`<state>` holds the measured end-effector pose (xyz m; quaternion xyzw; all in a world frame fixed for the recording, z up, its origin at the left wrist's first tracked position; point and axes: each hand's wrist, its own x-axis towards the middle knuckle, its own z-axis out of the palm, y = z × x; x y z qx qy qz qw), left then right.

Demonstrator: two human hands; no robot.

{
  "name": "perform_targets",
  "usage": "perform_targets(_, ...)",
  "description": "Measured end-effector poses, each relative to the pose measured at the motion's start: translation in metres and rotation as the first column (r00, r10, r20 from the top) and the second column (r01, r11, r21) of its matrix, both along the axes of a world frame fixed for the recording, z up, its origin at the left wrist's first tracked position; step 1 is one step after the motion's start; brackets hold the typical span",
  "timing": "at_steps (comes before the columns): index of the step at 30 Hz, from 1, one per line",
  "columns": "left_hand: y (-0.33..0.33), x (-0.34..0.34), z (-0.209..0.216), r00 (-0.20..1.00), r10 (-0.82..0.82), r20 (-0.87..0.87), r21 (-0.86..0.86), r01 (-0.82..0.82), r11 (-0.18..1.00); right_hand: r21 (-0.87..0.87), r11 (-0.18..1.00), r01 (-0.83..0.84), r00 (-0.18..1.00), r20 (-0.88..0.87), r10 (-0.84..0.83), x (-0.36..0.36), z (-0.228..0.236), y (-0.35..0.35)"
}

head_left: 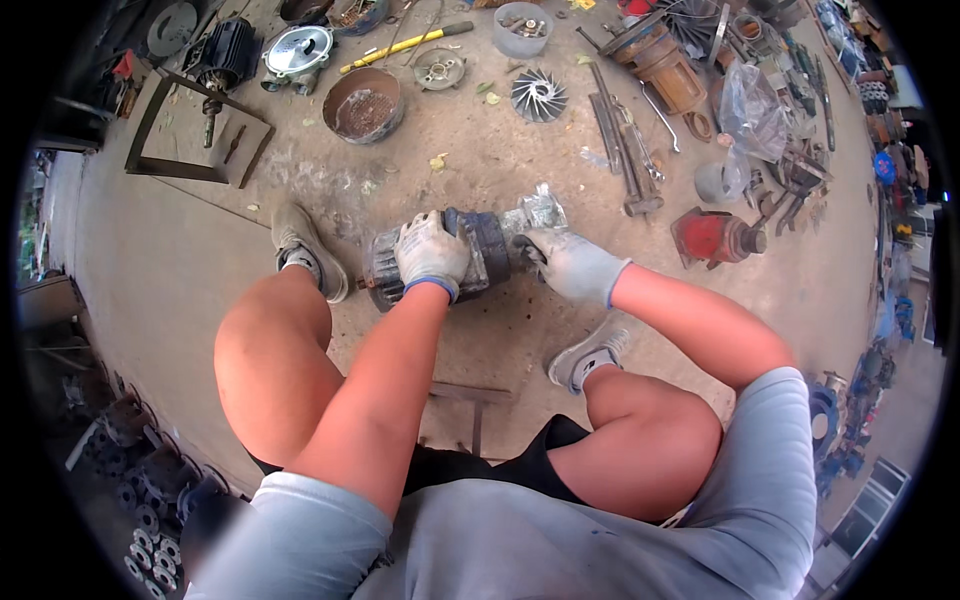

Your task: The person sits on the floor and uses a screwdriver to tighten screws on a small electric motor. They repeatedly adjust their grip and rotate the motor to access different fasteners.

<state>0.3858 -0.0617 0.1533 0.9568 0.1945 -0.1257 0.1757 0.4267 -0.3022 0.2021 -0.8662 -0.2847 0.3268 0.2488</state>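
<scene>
A grimy electric motor (pixel 483 250) with a finned dark housing lies on its side on the ground between my feet. My left hand (pixel 432 250), in a pale work glove with a blue cuff, rests over the top of its housing with fingers curved round it. At the motor's right end, my right hand (pixel 578 266), gloved the same way, has its fingers curled together around a small dark piece that I cannot make out. Just beyond those fingers, a narrower part with a crumpled silvery piece (pixel 543 208) sticks out from the motor.
A red bottle jack (pixel 715 238) stands to the right, near a hammer (pixel 640 195) and long tools. Ahead are a rusty bowl (pixel 364 105), a fan wheel (pixel 539 95), a yellow-handled tool (pixel 405 47) and a metal frame (pixel 195 130). A T-shaped metal bar (pixel 473 400) lies between my legs.
</scene>
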Motion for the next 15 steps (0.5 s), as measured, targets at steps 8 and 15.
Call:
perform_targets(8,-0.003,-0.002,-0.01,1.0,-0.018,-0.002,0.042,0.019,0.999,-0.138,0.95,-0.281,0.908,0.281,0.31,0.004,-0.058,0.036)
perform_targets(15,-0.003,-0.004,-0.011,0.999,-0.021,0.035,0.024,0.02,1.0,-0.011,0.947,-0.32,0.89,0.34,0.304,0.017,-0.088,0.038)
